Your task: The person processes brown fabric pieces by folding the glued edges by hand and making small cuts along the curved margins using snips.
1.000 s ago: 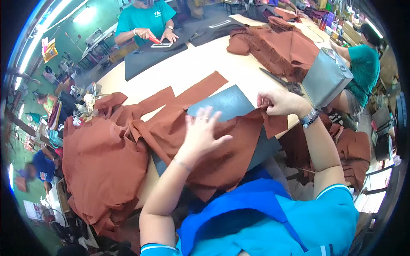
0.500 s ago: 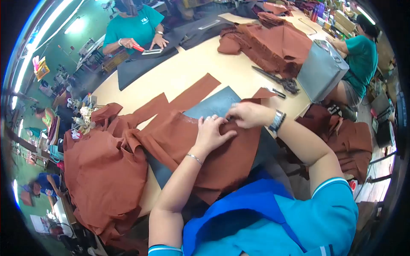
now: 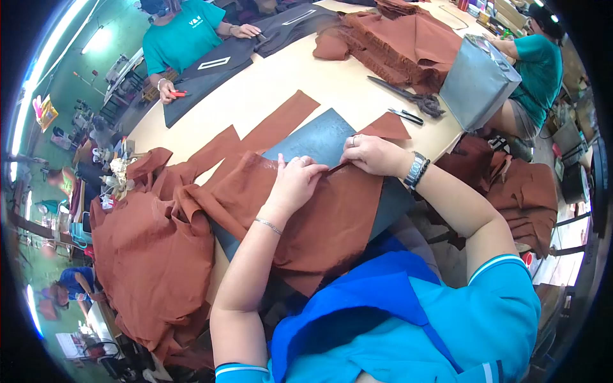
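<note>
At the left of the frame, a crumpled heap of brown fabric lies at the edge of the bench. In the upper left, a co-worker holds a red-handled tool over dark material, where a white rectangular frame lies. Near the centre, the left hand has its grip pinching the upper edge of the rust-brown cloth, which is spread over a blue-grey board. Just beside it, the right hand pinches the same edge, thumb and fingertips together. Right of the board's upper part lie a brown scrap, small snips and, above those, dark scissors. A grey metal box stands toward the upper right, near a second co-worker.
</note>
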A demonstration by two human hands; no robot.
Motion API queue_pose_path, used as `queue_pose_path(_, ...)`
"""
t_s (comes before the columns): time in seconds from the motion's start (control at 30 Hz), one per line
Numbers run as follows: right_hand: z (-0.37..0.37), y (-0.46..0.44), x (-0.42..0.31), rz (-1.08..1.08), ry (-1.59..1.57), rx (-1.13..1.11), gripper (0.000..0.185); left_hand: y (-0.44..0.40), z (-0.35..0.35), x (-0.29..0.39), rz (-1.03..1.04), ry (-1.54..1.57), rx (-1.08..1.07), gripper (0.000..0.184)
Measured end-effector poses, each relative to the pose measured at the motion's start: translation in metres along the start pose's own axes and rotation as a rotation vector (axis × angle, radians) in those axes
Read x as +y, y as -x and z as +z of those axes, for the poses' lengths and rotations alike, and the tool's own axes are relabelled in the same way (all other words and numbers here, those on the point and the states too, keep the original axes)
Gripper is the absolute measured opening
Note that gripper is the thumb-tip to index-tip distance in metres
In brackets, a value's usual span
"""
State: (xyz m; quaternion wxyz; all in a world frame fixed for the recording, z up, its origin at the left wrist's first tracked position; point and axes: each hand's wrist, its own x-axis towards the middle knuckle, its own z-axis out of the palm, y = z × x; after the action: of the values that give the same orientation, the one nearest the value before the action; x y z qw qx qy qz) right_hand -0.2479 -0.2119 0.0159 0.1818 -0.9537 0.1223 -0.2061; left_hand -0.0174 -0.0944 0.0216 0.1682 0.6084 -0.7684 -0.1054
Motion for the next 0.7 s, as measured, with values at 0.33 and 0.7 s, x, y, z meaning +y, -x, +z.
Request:
queue_pose_path(0.33, 0.012, 0.014, -0.029, -0.041, 0.391, 0.028, 0.026, 0.008, -0.002, -0.020, 0.243, -0.276, 0.134, 0.020)
queue_pose_path(0.7, 0.027, 0.003, -0.068, 0.052, 0.457, -0.025, 0.032, 0.016, -0.004, -0.036, 0.293, -0.317, 0.220, 0.018)
